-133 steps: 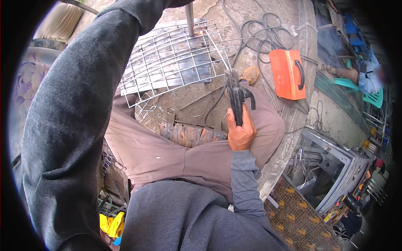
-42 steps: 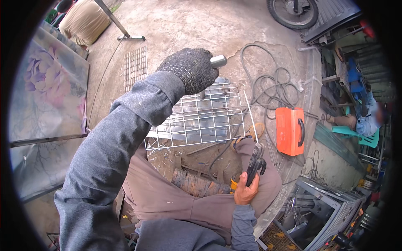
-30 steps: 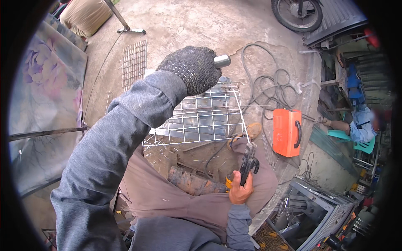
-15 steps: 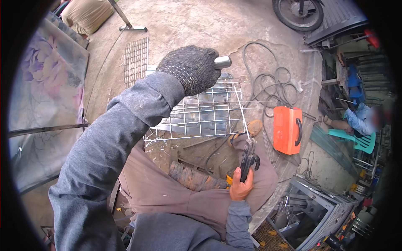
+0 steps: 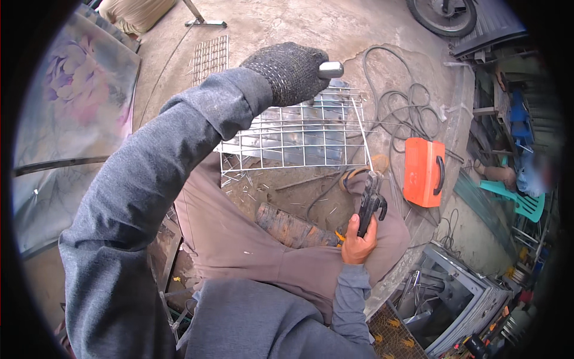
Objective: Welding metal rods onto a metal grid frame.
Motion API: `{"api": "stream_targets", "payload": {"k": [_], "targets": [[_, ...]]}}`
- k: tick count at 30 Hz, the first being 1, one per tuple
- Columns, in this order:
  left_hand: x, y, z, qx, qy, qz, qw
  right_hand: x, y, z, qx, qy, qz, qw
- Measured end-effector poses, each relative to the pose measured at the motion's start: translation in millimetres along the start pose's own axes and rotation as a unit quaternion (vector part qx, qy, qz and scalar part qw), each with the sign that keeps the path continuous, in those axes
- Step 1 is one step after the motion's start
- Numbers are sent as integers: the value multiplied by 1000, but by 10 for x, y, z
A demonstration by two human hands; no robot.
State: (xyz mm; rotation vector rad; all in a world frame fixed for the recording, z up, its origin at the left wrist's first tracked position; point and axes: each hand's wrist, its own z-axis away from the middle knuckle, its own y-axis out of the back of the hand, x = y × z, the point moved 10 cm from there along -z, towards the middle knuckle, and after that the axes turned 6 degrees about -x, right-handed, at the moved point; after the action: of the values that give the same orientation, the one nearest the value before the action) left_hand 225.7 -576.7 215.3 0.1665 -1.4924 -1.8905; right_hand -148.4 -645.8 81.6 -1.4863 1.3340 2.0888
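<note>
Glossy smooth metal tube (image 5: 331,70), metal wire grid (image 5: 306,148), matt electrode holder (image 5: 369,207), rough concrete floor (image 5: 287,21)

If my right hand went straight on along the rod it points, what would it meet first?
Your right hand would probably meet the grid: the rod overlaps its right side in view, though depth is unclear.

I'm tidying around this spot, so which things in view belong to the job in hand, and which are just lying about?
In use:
metal bar, gloved left hand
black clamp with thin rod, right hand
wire grid over sheet metal
orange box, probably

Seemingly lying about:
small mesh panel
tan bundle
wheel
</note>
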Motion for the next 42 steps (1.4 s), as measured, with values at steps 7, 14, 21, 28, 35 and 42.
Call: {"api": "stream_targets", "payload": {"k": [7,14,21,28,35,42], "targets": [[34,-112,196,33,-70,-30,997,-25,55,10,5,-4,-2,1000],[-210,-184,908,189,35,70,979,-84,78,23,15,16,-14,1000],[-922,-1158,1510,328,140,503,787,-277,-317,-163,-53,31,36,997],[-989,-1700,1930,292,113,483,817,-679,-1163,-410,-184,-22,-182,966],[-743,-1573,1892,223,69,308,922,-648,-1426,-381,-48,81,-111,989],[-628,-1570,1905,151,82,269,948,-438,-1658,-333,-67,18,-112,991]]}}
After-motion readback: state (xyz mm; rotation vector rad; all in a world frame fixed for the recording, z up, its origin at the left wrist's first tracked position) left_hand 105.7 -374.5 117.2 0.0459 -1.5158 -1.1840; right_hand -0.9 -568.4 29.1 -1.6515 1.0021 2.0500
